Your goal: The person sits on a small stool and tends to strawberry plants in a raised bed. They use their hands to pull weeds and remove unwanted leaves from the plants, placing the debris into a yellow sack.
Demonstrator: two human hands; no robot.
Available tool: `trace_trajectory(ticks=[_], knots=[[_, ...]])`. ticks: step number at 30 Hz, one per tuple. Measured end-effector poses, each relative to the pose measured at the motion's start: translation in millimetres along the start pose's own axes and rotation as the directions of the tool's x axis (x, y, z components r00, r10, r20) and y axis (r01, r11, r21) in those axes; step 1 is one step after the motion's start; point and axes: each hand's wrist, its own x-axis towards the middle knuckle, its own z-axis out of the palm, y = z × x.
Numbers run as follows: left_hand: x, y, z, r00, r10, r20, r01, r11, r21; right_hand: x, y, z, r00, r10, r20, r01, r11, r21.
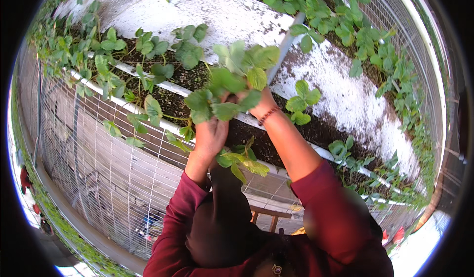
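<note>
A leafy strawberry plant [226, 82] is between my two hands, above the dark soil of a long planting trough [177, 89]. My left hand [212, 134] comes up from below and grips it near the base of the stems. At the same spot, from the right, my right hand [263, 103] closes in on the plant, a dark beaded bracelet [269, 116] at its wrist. Leaves cover most fingers of both hands, and the roots are hidden. Just below my hands a smaller plant with yellowish-green leaves [244, 160] leans over the trough's front edge.
More strawberry plants [111, 44] fill the trough to the left, with a few to the right [340, 149]. Behind runs a white, soil-specked sheet [237, 14], crossed by a grey bar [287, 45]. White wire mesh [122, 155] hangs in front; a wooden frame [272, 214] stands below.
</note>
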Motion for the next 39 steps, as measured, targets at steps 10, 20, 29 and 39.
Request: trace_trajectory(ticks=[10, 20, 29, 39], knots=[[-6, 9, -14, 0.996, 0.087, 0.010, -0.088, 0.985, 0.151, -27, -48, -13, 0.958, 0.284, -0.029, -0.281, 0.917, -0.282], [-15, 5, -13, 0.983, 0.176, 0.056, -0.184, 0.900, 0.395, 47, -62, 1, 0.852, 0.284, 0.440, -0.054, 0.883, -0.465], [-11, 6, -13, 0.975, 0.203, 0.085, -0.220, 0.900, 0.376, 59, -66, 19, 0.920, 0.312, 0.236, -0.089, 0.756, -0.649], [-14, 15, -19, 0.991, 0.113, 0.068, -0.123, 0.977, 0.175, 42, -64, -35, 0.980, 0.196, 0.042, -0.198, 0.979, 0.050]])
